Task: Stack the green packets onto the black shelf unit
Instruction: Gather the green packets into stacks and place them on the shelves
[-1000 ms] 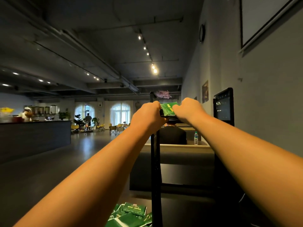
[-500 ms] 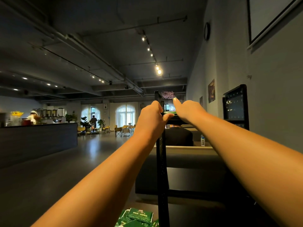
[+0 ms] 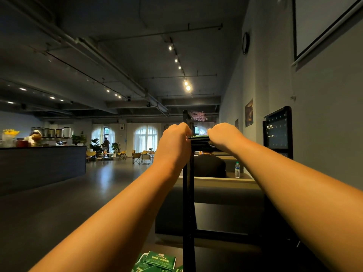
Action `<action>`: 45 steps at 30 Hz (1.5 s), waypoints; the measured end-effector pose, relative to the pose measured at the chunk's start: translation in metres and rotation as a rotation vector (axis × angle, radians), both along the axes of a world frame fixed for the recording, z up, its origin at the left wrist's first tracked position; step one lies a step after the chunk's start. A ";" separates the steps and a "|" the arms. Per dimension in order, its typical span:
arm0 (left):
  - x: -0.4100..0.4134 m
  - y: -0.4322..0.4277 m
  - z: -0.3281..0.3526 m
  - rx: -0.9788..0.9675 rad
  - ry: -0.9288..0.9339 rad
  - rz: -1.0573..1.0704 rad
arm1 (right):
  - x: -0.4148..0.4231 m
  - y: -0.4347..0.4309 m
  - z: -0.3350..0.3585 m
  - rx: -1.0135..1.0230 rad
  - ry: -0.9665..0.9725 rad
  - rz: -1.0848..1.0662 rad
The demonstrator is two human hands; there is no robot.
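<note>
Here we list the left hand (image 3: 174, 139) and the right hand (image 3: 224, 136), both up at an upper shelf of the black shelf unit (image 3: 188, 193), each with fingers curled round one end of a green packet (image 3: 198, 136) lying flat on that shelf between them. Lower down we enter loose green packets (image 3: 160, 261) heaped beside the unit's front post, and, beyond the shelf, a water bottle (image 3: 237, 169) standing on a ledge.

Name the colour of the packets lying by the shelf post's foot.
Dark green with pale print; the packets show best in the head view.
</note>
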State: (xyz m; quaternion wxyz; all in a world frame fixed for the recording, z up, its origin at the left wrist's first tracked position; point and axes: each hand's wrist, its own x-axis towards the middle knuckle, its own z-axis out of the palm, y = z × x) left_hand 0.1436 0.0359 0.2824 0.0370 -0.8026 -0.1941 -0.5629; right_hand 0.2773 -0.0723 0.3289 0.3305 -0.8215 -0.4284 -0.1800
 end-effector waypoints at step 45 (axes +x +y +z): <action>-0.068 -0.118 -0.229 -0.503 0.926 -0.360 | -0.062 -0.168 -0.269 -0.345 0.532 0.169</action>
